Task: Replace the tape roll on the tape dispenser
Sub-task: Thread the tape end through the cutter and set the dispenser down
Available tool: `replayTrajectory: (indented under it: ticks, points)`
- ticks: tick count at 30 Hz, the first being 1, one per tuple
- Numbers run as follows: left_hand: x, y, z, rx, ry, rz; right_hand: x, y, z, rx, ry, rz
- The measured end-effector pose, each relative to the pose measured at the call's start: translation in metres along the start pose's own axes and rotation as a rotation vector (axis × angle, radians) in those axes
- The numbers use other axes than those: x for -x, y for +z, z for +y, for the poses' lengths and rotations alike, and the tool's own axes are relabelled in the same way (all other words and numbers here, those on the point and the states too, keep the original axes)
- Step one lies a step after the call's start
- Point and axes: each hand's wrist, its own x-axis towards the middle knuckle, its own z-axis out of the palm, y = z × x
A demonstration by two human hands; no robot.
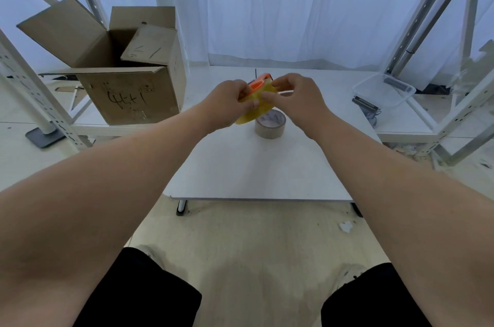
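1. Your left hand (228,103) grips the yellow roll (250,115), held above the table (254,166).
2. Your right hand (296,96) pinches the roll's upper edge.
3. The dispenser (258,84) shows between your hands, behind the roll.
4. The tan roll (270,124) lies flat on the table.

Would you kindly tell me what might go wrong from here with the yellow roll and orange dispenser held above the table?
1. The left hand and right hand hold the yellow roll and orange dispenser in mid-air; a slip could drop them onto the beige tape roll on the table below.
2. Fingers hide most of the dispenser, so a blade, if there, might nick one.
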Motion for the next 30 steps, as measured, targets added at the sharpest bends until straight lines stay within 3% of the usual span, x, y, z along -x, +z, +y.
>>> replayTrajectory:
  ticks: [8,30]
  points:
    - [-0.006,0.003,0.005,-0.094,0.071,0.135,0.001,0.002,-0.013,0.034,-0.007,0.082]
    - [0.004,0.002,0.017,-0.405,0.146,0.216,0.001,0.003,-0.028,0.008,0.151,0.123]
